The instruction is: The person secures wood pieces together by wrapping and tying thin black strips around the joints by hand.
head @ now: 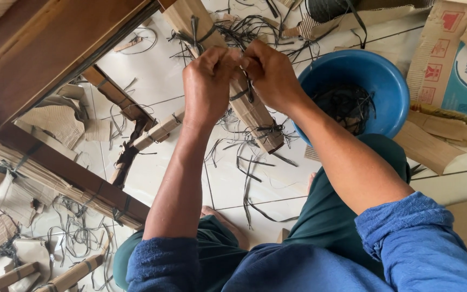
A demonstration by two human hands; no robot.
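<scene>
While pinched by fingers (232,58): dark strap (248,91) below.

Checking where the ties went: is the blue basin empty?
No, the blue basin holds a tangle of dark strips at its bottom.

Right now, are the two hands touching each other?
Touching. The head view shows the left hand and right hand pressed together at the fingertips, pinching a dark strip over the cardboard bundle, with no gap between them.

Bright, even daylight; soft shadows, sharp focus.
</scene>
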